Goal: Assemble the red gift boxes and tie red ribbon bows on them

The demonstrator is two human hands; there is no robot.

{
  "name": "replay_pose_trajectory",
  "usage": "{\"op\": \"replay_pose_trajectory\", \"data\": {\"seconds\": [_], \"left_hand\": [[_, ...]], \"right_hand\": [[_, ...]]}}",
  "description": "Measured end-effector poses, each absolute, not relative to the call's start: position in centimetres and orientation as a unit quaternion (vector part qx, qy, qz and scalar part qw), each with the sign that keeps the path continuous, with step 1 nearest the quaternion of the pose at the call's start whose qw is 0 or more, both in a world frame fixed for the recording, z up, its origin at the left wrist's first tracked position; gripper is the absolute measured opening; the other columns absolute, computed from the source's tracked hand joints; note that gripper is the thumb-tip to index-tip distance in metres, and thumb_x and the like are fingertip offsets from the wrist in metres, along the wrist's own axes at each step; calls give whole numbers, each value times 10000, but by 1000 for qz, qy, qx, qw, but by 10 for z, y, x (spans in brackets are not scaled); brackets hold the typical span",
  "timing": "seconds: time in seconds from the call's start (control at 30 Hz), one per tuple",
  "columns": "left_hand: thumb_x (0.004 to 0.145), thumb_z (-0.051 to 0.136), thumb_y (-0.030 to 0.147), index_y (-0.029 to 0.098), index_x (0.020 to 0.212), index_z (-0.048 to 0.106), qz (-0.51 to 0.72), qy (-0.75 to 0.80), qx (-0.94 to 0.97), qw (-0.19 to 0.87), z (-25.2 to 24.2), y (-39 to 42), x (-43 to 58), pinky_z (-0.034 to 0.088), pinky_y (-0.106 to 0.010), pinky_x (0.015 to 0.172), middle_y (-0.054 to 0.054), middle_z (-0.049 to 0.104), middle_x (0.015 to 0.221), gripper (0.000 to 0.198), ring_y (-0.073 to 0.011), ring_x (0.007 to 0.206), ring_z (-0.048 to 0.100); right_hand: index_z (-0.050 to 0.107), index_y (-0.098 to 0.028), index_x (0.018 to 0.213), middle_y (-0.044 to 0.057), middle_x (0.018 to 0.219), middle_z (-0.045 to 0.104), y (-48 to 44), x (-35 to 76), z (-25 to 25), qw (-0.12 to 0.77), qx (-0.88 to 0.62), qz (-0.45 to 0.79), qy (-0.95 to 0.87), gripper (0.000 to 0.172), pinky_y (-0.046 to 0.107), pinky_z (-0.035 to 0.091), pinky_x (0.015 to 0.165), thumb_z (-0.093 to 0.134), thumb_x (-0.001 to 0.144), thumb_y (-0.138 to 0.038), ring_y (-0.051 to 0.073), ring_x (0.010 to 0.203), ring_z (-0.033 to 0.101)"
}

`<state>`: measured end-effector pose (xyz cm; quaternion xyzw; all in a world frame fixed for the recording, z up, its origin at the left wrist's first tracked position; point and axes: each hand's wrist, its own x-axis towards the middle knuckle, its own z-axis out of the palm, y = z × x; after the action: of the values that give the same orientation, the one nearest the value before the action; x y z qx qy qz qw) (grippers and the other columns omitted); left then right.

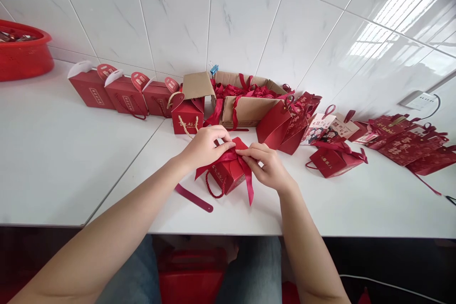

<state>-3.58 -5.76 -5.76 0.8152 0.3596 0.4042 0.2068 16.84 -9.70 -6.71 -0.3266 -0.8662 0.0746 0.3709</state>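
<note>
Pinches red ribbon [248, 187] atop small gift box [231, 172], thumb to fingertip on left hand [208, 147] and right hand [269, 164], right's other fingers curled under. Keeps box at front of white table [374, 209], between both hands. Faces open carton [249, 110] of loose ribbons [245, 91] at twelve o'clock; has maroon strap [194, 198] at eight, bow-topped box [329, 164] at three, gold-corded box [188, 118] at eleven, red basin [24, 61] well apart at ten.

Left fingers [221, 134] and right fingers [253, 154] pinch ribbon [248, 181] atop a red box [228, 174]
</note>
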Motion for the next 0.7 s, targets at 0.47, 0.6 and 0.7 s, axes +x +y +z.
{"op": "replay_pose_trajectory", "data": {"seconds": [0.47,0.6,0.7], "left_hand": [[820,588,299,170,672,598,414,364,811,195,-58,-58,-35,476,-273,656,-33,664,756,197,-156,715,610],[815,589,280,168,658,598,422,373,805,188,-61,-58,-35,467,-267,639,-29,661,743,193,-151,705,605],[816,581,287,170,657,602,425,374,802,190,-61,-58,-35,475,-269,645,-32,660,738,199,-152,701,604]], "right_hand": [[680,-197,1024,37,735,625,-98,168,-68,399,-326,108,-850,242,265,486,581,464,921,-161,126,628,561],[688,-185,1025,34,721,620,-98,169,-67,390,-310,109,-860,250,257,480,574,467,917,-140,119,614,551],[689,-195,1034,37,750,645,-98,169,-68,390,-313,122,-857,245,250,482,569,477,917,-153,116,620,565]]}}
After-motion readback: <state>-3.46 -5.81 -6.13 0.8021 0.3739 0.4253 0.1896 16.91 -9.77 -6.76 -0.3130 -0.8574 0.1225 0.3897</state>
